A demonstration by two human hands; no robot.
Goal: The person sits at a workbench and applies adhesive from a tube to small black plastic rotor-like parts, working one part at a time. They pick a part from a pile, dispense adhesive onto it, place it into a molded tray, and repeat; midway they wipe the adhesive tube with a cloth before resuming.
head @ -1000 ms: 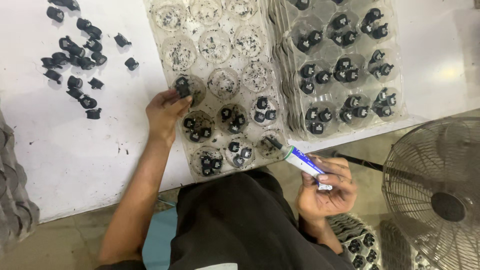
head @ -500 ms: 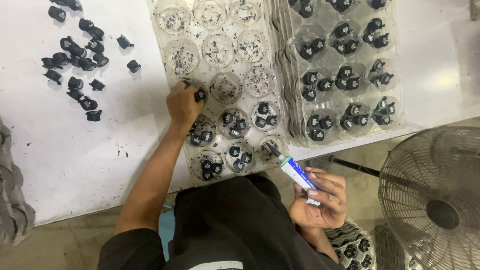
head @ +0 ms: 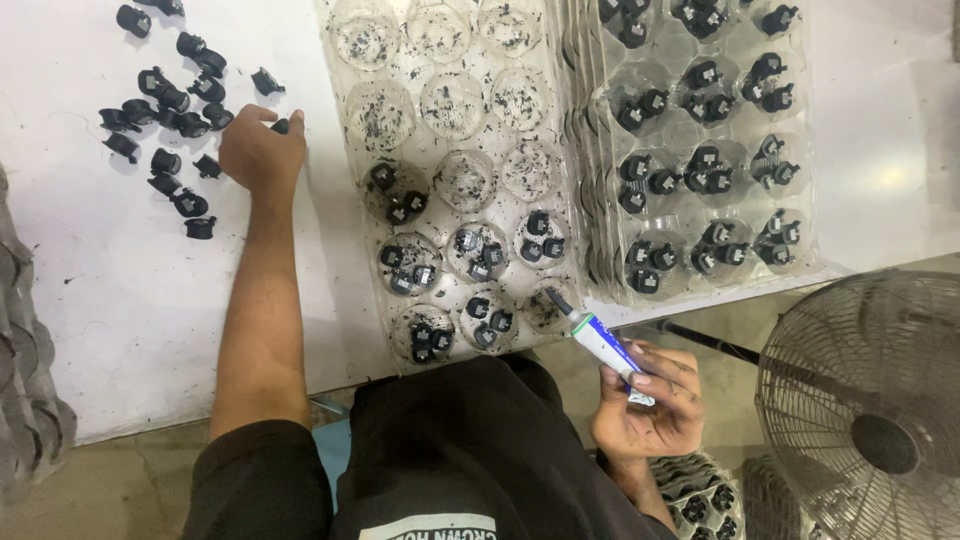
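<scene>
The right hand (head: 648,405) is closed around a small white tube with blue and green print (head: 603,344), gripping it at the lower end between thumb and fingers. The tube points up and to the left, and its dark nozzle lies at the near edge of the clear plastic cavity tray (head: 560,120). The hand itself is held off the table, below its near edge and above the person's lap.

The left hand (head: 262,152) is extended across the white table (head: 120,330), knuckles up and fingers curled downward. A small black part (head: 281,126) shows at the fingertips, touching them; whether the fingers grasp it or only rest against it cannot be told. The hand lies just beside a loose scatter of black parts (head: 165,130) spread over the table to its left.

The clear cavity tray sits right of the left hand. Its far cavities contain only dark residue; the near cavities each hold several black parts. A second tray (head: 700,150), stacked on others, lies just beside it on the right, with every visible cavity filled with black parts.

A wire-guard fan (head: 860,400) stands at the lower right, beyond the table edge. Stacked grey moulded trays (head: 25,330) show at the left edge.
</scene>
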